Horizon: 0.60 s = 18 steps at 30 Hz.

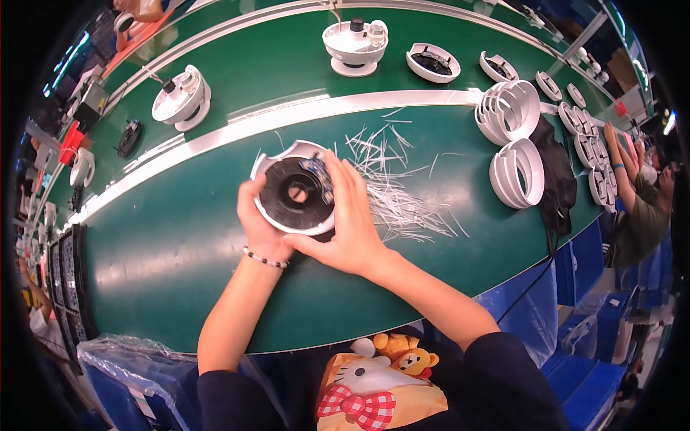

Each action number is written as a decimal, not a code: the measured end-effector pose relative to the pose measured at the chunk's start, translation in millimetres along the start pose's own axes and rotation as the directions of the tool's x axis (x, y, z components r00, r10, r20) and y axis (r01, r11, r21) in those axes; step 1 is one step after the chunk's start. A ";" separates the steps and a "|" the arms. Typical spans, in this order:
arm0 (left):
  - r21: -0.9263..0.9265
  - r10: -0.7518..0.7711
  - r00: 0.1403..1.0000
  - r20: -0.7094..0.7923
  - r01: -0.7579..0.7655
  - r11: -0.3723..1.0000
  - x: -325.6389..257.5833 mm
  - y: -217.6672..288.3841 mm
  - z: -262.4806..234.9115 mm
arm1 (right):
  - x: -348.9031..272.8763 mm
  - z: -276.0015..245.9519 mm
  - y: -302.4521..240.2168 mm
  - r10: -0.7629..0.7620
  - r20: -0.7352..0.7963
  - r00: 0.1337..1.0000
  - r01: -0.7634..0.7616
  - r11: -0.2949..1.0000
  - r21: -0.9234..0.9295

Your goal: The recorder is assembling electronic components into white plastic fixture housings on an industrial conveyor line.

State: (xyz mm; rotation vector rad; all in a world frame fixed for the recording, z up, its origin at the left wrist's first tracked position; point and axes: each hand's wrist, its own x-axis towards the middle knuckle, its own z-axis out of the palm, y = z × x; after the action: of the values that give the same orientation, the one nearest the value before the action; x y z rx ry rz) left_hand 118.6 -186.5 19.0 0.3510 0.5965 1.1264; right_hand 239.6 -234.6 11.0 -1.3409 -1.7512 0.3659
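Observation:
Between my two hands is a round white plastic housing (pixel 286 228) with a black disc-shaped insert (pixel 284 206) that has a hole at its middle. A small blue circuit board (pixel 314 169) with wires shows at the insert's upper right edge. My left hand (pixel 260 228) grips the housing's left side, a beaded bracelet on its wrist. Wrapped round the right side is my right hand (pixel 350 219), its thumb along the lower rim. The housing is held above the green table, its open face toward me. Beside it lies a loose heap of thin white strips (pixel 402 205).
Stacked white rings (pixel 516 176) stand at the right, next to a black cloth (pixel 552 176). Beyond a pale rail (pixel 237 118), white assemblies (pixel 356 47) and housings with black inserts (pixel 433 63) sit on a green surface. Blue bins (pixel 575 370) flank the table; people work at far right.

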 end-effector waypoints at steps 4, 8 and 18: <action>0.058 0.052 0.998 -0.034 -0.050 0.997 62.2 27.2 17.0 | -1.1 -43.5 -11.5 -0.138 -0.089 0.986 0.135 0.990 -0.041; 0.184 0.213 0.968 -0.133 -0.188 0.965 141.5 71.4 -2.4 | -9.4 -95.4 -12.1 -0.143 -0.114 0.983 0.117 0.970 -0.212; 0.862 0.730 0.632 -0.260 -0.188 0.470 225.2 69.5 -13.5 | -62.2 -80.3 -20.1 -0.113 0.082 0.990 0.130 0.963 -0.236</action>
State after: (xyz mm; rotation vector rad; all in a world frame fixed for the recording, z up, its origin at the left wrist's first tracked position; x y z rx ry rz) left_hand 126.7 47.1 -13.8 0.9987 1.7021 1.5179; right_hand 291.4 -318.6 42.4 -1.3936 -1.9737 0.1339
